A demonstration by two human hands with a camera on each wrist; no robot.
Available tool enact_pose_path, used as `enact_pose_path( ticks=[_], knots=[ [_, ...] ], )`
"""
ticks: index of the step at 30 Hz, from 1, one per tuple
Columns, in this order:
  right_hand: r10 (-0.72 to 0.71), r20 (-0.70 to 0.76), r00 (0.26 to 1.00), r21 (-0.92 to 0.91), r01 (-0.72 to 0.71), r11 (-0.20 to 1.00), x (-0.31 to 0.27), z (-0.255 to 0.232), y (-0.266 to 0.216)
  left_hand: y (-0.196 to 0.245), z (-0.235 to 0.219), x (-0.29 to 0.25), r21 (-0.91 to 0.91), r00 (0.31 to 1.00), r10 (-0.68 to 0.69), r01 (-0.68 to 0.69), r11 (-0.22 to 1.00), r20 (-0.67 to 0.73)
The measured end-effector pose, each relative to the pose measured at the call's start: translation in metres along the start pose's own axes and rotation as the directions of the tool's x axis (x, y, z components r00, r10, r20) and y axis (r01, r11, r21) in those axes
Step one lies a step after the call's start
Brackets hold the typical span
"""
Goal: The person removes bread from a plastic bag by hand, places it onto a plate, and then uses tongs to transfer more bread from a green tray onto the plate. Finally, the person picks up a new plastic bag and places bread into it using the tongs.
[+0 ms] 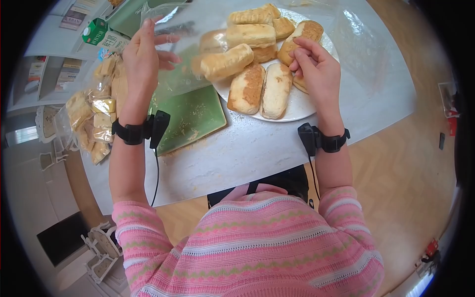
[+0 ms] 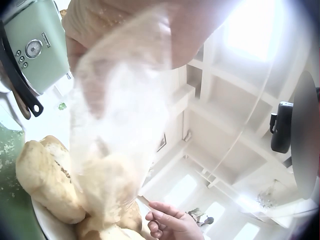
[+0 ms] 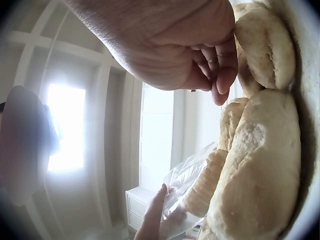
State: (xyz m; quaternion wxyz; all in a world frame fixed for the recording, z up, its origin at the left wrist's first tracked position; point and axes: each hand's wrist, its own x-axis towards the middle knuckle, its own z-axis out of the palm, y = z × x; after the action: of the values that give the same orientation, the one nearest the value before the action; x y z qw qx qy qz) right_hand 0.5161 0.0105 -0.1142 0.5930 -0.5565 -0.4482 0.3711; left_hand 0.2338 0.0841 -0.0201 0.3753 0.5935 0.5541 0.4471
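My left hand (image 1: 141, 57) is raised over the green cutting board (image 1: 190, 121), holding a clear plastic bag (image 2: 120, 100) by its upper part, fingers spread. Bread shows through the bag's lower end in the left wrist view. One bread roll (image 1: 226, 62), blurred at its left end, lies by the bag in the head view. Over the right side of the white plate (image 1: 302, 115) hovers my right hand (image 1: 319, 69), its fingers loosely bent and the thumb near the index finger. Nothing shows in its grasp. Close below it lies another roll (image 3: 257, 170).
Several rolls (image 1: 276, 91) are heaped on the plate. At the left, bagged bread (image 1: 94, 111) stands near a green milk carton (image 1: 104, 34). Behind is a pale green appliance (image 2: 37, 45) with a black-handled utensil (image 2: 20, 75). More clear plastic (image 1: 358, 44) lies right of the plate.
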Motion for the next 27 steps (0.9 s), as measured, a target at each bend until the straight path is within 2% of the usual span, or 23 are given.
enact_pose_path(
  ticks=[6, 13, 16, 18, 25, 27],
  knots=[
    [-0.008, 0.01, 1.0, -0.019, 0.008, 1.0, -0.001, 0.002, -0.002, -0.019, 0.006, -0.017, -0.104, 1.0, -0.022, 0.021, 0.994, -0.001],
    [-0.014, 0.011, 1.0, -0.022, 0.014, 1.0, -0.001, 0.002, 0.0, -0.027, 0.009, -0.03, -0.123, 0.997, -0.072, 0.075, 0.99, 0.03],
    [-0.011, 0.011, 1.0, -0.033, 0.011, 0.999, -0.001, 0.002, 0.0, -0.031, 0.009, -0.041, -0.081, 0.996, -0.056, 0.062, 0.995, 0.073],
    [-0.019, 0.01, 1.0, -0.035, 0.019, 0.999, -0.001, 0.002, 0.0, -0.038, 0.008, -0.048, -0.038, 0.992, 0.014, -0.009, 0.999, 0.129],
    [-0.001, 0.01, 1.0, -0.029, 0.002, 1.0, -0.002, 0.003, -0.002, -0.046, 0.012, -0.068, 0.03, 0.962, -0.023, 0.015, 0.999, 0.273],
    [0.002, 0.009, 1.0, -0.038, -0.002, 0.999, -0.002, 0.003, -0.002, -0.039, 0.015, -0.073, 0.237, 0.957, -0.035, -0.036, 0.971, 0.289]
  ],
)
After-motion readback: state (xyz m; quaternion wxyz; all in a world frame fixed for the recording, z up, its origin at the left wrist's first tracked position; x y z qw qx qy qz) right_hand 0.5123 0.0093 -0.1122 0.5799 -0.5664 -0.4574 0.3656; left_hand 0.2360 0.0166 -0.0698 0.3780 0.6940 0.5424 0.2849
